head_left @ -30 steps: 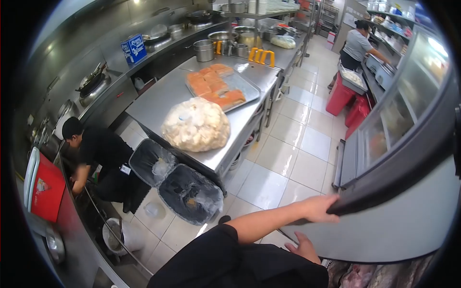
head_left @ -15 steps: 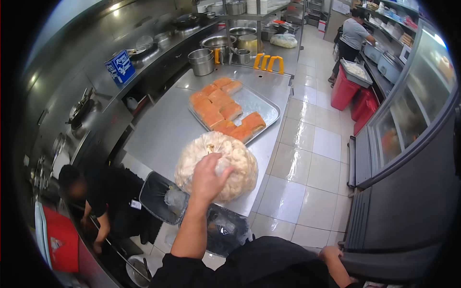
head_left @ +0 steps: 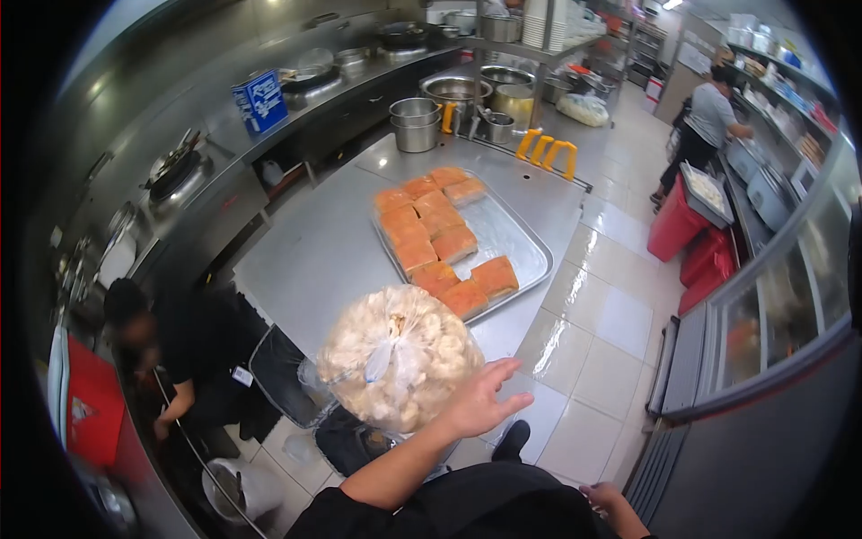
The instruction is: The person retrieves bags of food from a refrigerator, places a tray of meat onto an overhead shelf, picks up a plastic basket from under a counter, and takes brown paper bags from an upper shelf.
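A large clear plastic bag [head_left: 400, 355], knotted at the top and packed with pale chunky pieces, sits at the near end of the steel table. My left hand [head_left: 480, 400] is at the bag's right side, its fingers apart and holding nothing; whether it touches the plastic I cannot tell. Low at the right edge of my body, my right hand [head_left: 606, 499] is partly in view with loosely bent fingers and nothing visible in it. Beyond the bag, orange-topped slabs [head_left: 409, 242] rest on a metal tray [head_left: 530, 247].
Black-lined bins [head_left: 283, 368] stand by the table's near end. At left a person in black [head_left: 202, 359] bends over a long rod near a white bucket [head_left: 242, 490]. Pots [head_left: 415, 126] and yellow handles [head_left: 548, 153] are at the far end. A glass-door fridge [head_left: 772, 305] stands right.
My left hand has come off the top of the bag and moved right. My right hand has shifted away from the grey fridge edge. The whole view has turned slightly.
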### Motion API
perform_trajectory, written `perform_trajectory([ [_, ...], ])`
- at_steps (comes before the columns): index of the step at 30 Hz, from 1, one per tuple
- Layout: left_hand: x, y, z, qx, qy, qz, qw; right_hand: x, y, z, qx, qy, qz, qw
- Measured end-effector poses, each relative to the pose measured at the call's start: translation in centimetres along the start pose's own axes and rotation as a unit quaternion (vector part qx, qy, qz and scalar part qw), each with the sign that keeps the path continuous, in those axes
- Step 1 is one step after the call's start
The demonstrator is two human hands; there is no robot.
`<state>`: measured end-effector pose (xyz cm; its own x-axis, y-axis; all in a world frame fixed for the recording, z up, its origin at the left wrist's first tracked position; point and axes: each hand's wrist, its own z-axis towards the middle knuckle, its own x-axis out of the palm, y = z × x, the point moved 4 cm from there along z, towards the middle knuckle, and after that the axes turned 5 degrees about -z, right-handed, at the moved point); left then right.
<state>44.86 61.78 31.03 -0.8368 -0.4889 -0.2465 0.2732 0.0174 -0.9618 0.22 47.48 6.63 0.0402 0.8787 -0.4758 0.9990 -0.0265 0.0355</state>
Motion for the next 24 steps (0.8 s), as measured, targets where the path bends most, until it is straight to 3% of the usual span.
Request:
perform_trajectory([
  [2,0.7,1.7,2.5,-0.008,-0.072,-0.019,0.997,-5.2,4.0,4.8,-0.115,-0.082,-0.038,0.989],
  [4,-0.2,2.6,5.7,-0.028,-0.186,-0.056,0.981,-11.5,12.0,3.3,-0.242,-0.180,-0.102,0.948],
  [7,-3.2,4.1,11.0,-0.049,-0.351,0.173,0.919,-18.2,22.4,2.2,-0.357,-0.167,-0.099,0.914],
  [9,-6.0,6.3,13.8,-0.109,-0.435,0.208,0.869,-21.4,28.1,2.7,-0.433,-0.148,-0.062,0.887],
  [12,-8.2,9.3,16.6,-0.263,-0.469,0.246,0.806,-25.4,36.3,1.6,-0.517,-0.157,-0.065,0.839],
  [15,-9.7,9.2,18.3,-0.372,-0.479,0.151,0.780,-27.8,43.4,-1.0,-0.550,-0.172,0.003,0.817],
  [18,-14.2,18.0,19.7,-0.435,-0.451,0.212,0.750,-28.6,48.9,1.5,-0.579,-0.240,0.014,0.779],
  [21,-15.3,17.4,19.5,-0.446,-0.440,0.127,0.769,-28.4,52.9,3.7,-0.561,-0.284,-0.024,0.777],
  [24,-13.8,14.8,19.0,-0.384,-0.438,0.184,0.792,-28.3,54.5,4.7,-0.533,-0.317,-0.034,0.784],
])
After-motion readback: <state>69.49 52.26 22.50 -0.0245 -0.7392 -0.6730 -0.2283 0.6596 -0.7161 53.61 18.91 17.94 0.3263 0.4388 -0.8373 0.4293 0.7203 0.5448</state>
